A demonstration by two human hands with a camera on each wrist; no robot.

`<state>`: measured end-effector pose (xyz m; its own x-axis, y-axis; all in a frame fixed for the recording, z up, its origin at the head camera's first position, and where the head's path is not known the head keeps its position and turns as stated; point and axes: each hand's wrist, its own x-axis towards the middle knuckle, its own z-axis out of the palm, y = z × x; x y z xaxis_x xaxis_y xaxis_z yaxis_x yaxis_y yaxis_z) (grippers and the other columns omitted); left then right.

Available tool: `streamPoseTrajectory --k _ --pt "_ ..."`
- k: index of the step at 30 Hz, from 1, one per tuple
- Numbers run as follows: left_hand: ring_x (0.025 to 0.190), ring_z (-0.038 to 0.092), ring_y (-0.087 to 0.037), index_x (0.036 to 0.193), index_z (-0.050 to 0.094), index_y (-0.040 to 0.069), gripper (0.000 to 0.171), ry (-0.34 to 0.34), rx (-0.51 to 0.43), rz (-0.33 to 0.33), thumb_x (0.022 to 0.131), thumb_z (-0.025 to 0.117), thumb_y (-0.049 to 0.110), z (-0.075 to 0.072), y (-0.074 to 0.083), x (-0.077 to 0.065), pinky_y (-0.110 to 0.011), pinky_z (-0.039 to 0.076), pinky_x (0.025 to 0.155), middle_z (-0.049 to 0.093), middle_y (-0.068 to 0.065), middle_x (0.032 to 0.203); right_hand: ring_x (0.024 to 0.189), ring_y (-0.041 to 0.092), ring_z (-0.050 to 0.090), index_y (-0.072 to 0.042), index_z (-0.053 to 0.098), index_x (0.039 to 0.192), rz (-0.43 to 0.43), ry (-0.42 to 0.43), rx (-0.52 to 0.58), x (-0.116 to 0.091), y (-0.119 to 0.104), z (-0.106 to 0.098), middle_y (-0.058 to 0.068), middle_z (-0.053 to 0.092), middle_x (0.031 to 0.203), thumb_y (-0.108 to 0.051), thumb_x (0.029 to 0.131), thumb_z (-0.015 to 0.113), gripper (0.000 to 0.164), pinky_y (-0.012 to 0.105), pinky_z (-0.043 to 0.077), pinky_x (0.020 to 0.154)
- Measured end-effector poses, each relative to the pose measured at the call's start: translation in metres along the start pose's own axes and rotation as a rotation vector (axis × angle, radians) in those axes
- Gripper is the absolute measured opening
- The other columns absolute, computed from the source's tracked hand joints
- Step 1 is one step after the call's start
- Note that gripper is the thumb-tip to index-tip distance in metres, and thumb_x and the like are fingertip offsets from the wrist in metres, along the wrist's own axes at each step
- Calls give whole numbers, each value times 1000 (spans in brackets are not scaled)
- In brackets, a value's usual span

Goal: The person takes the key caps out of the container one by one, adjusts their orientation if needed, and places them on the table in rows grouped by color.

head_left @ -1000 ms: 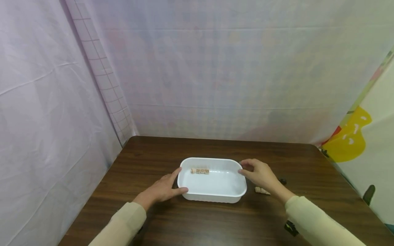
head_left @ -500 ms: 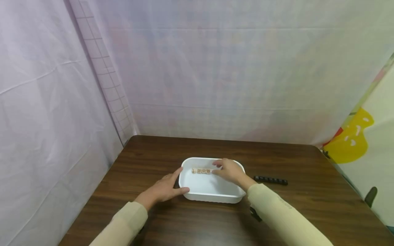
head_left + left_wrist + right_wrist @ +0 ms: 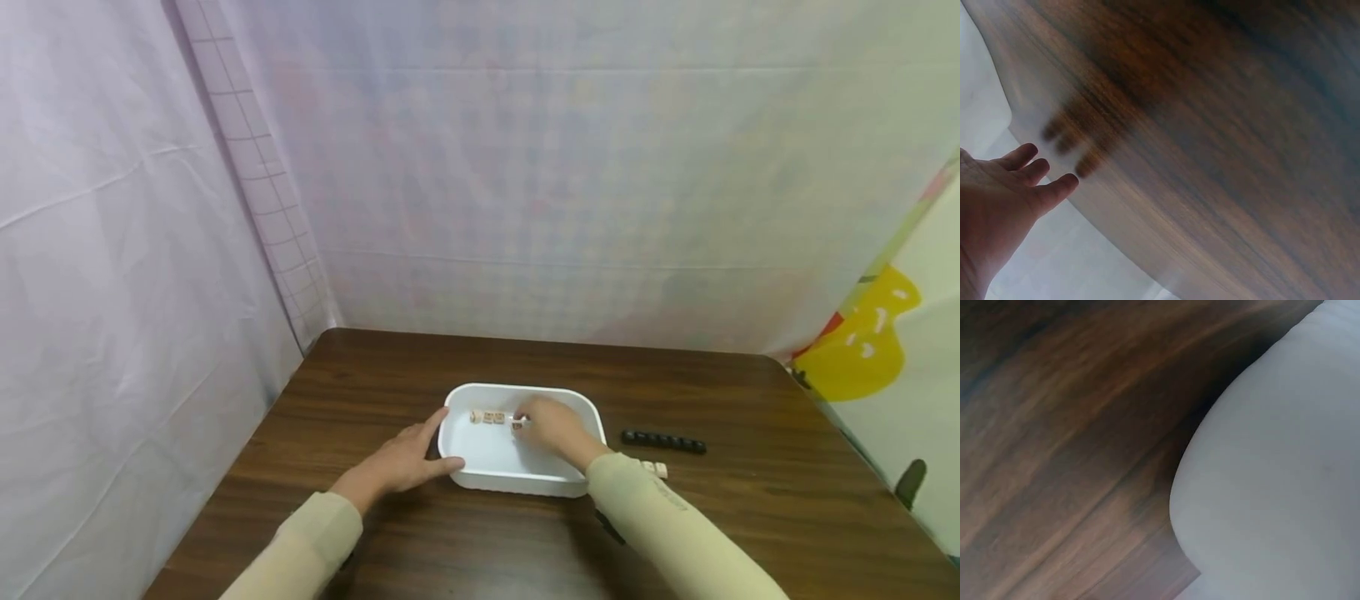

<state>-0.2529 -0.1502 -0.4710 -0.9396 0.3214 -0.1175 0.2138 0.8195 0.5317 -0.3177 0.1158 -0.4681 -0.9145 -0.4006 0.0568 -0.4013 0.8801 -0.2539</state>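
Note:
A white plastic tray (image 3: 517, 482) stands on the table. Inside it, towards the back left, lies a short row of small beige blocks (image 3: 488, 417) with brown marks. My left hand (image 3: 397, 457) touches the tray's left end, thumb at the near rim and fingers extended. The left wrist view shows that hand (image 3: 1007, 200) with its fingers spread apart. Reaching into the tray, my right hand (image 3: 551, 427) pinches a small beige block (image 3: 517, 426) just right of the row; its fingertips are partly hidden. Only the tray's outer wall (image 3: 1266, 462) and the table show in the right wrist view.
On the brown wooden table (image 3: 360, 358), a row of black blocks (image 3: 663, 442) lies right of the tray. Several beige blocks (image 3: 656, 469) sit nearer, partly behind the right sleeve. White curtains (image 3: 525, 208) hang behind the table and at its left.
My right hand has moved left from the tray's right rim into the tray and now pinches a block, which is separated from the row. My left hand has stayed at the tray's left end.

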Motion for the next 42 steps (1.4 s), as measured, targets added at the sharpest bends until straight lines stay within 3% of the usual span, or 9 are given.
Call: streamPoseTrajectory --k 5,9,12,17,24,31,42 --pt "139 35 -43 160 20 20 97 8 -5 -3 86 60 70 -1 0 0 -60 32 108 37 -24 152 100 26 65 -14 74 112 -4 8 -13 0 -1 0 6 71 109 -25 86 76 28 44 52 87" --pt "138 37 -43 159 20 19 98 4 -1 3 86 59 70 -1 0 0 -60 33 108 38 -25 151 91 24 65 -14 77 102 -62 -5 -59 -2 -3 3 5 71 97 -19 86 76 17 42 53 82" --pt "138 37 -43 159 20 19 97 11 -2 8 86 60 70 -1 1 0 -60 34 107 39 -25 151 81 21 64 -13 77 94 -83 50 -56 -3 -2 5 2 69 87 -15 86 75 9 39 54 76" --pt "138 37 -43 159 21 19 96 17 -8 6 87 61 68 -1 3 0 -60 34 107 39 -25 151 77 17 62 -10 75 99 -43 127 40 -6 -1 -4 -1 68 84 -19 85 76 16 37 52 73" --pt "139 36 -43 160 20 20 98 3 -10 -8 86 61 69 -3 4 -2 -61 33 108 37 -25 152 85 18 66 -6 75 107 -10 179 244 -21 3 -22 2 72 93 -20 91 72 21 39 53 79" --pt "141 33 -42 160 17 22 96 -10 -9 -20 87 60 68 -2 4 -1 -60 30 110 35 -24 154 82 15 63 -7 74 112 58 184 450 -45 12 -42 1 71 95 -25 91 73 27 35 53 71" --pt "140 34 -42 160 17 20 99 -10 -22 -11 86 60 70 -3 4 -2 -60 31 109 35 -24 153 95 25 66 -4 71 111 152 223 492 -81 55 -71 11 71 105 -22 91 74 27 34 56 72"
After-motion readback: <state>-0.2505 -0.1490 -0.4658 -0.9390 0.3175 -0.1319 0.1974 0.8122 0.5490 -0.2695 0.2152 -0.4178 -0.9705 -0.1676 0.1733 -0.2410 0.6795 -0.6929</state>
